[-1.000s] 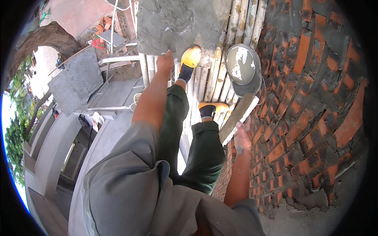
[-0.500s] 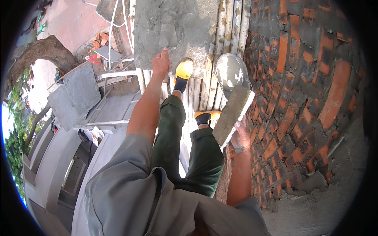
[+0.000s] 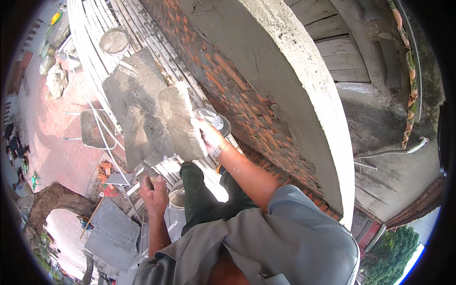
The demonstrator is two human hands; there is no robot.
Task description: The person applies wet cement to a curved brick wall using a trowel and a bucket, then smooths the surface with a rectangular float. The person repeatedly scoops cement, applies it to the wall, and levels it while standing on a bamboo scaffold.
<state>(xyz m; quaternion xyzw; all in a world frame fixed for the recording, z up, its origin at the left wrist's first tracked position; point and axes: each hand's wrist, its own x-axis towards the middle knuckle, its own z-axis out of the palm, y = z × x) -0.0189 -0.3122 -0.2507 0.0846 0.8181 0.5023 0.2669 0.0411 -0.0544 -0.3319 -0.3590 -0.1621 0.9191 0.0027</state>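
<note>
My right hand (image 3: 211, 137) grips the edge of a mortar-coated rectangular plastering float (image 3: 183, 121). The float is tilted over the near right part of a large board (image 3: 111, 88) heaped with wet grey mortar (image 3: 152, 133). My left hand (image 3: 155, 195) is closed around the handle of a trowel (image 3: 153, 180), just off the board's near edge. I cannot make out the trowel's blade clearly. A round bucket (image 3: 223, 124) with pale, wet contents stands just beyond my right hand, partly hidden by it.
A partly plastered brick wall (image 3: 228, 71) rises on the right, with a pale top ledge (image 3: 304, 61). White scaffold poles (image 3: 88, 42) form the platform. Another bucket (image 3: 114, 42) stands farther along, and a third (image 3: 177, 197) sits by my left leg. Lower ground lies left.
My view has swung toward the wall's top. The float has moved from beside my right leg to over the mortar board. My left hand has drawn the trowel back from the mortar.
</note>
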